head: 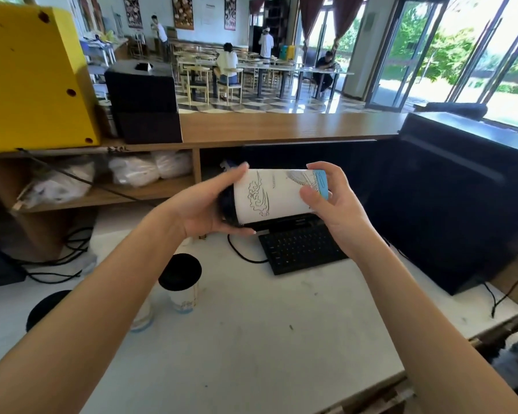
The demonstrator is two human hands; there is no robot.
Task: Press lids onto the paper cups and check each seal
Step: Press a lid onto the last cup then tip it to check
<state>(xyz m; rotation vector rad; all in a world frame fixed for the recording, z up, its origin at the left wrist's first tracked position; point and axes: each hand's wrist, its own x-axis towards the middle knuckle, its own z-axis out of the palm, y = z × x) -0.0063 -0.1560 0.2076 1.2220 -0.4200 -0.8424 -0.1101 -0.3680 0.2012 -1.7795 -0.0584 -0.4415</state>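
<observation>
— Where is the white paper cup with the line drawings and the blue band (269, 194)?

— It is up in the air, above the white table (281, 339). It lies on its side between two hands.

— Which end points where?

— The end with the round black plastic lid (225, 204) points left. The blue end points right.

— What is the left hand (204, 210) doing?

— Its grip is closed round the lid end. The thumb is on top and the fingers curl under.

— And the right hand (332, 201)?

— Its grip is closed round the blue end. The thumb presses the side of the cup and the fingers go over the top.

— Is the lid on all the way?

— It sits on the cup's mouth, but the left hand hides part of it, so I cannot tell.

— What is on the table?

— A second white paper cup (182, 297) stands up under the left arm. It has a black lid (180, 271) on top. More to the left is a round black thing (47, 307), partly hidden by the arm. I cannot tell what it is.

— Anything else?

— A black keyboard (299, 249) lies just under the held cup. A big black box (461, 204) stands on the right. A big yellow box (33, 76) is up on the left.
</observation>
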